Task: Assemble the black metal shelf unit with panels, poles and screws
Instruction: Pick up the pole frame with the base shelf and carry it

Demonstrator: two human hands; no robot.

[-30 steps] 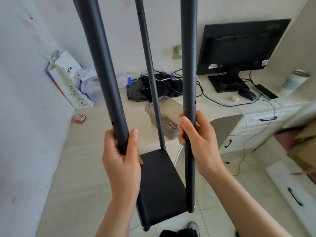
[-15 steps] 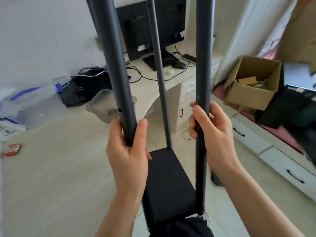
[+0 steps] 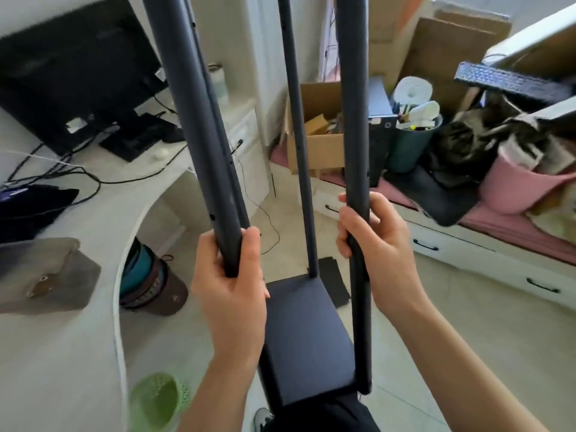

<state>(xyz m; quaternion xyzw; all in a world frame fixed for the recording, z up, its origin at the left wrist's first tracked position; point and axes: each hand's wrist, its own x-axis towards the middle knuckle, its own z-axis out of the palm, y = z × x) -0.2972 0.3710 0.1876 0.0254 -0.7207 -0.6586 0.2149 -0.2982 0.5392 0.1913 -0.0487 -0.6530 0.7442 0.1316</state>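
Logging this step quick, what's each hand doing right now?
Left hand: closed around the near left pole.
Right hand: closed around the near right pole.

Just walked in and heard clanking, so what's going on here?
A person is putting together a black metal shelf unit. The left hand grips one front pole and the right hand grips the other front pole, holding the frame upright above the tiled floor. A black panel is already fixed between the poles near their lower ends; higher panels are not fitted.
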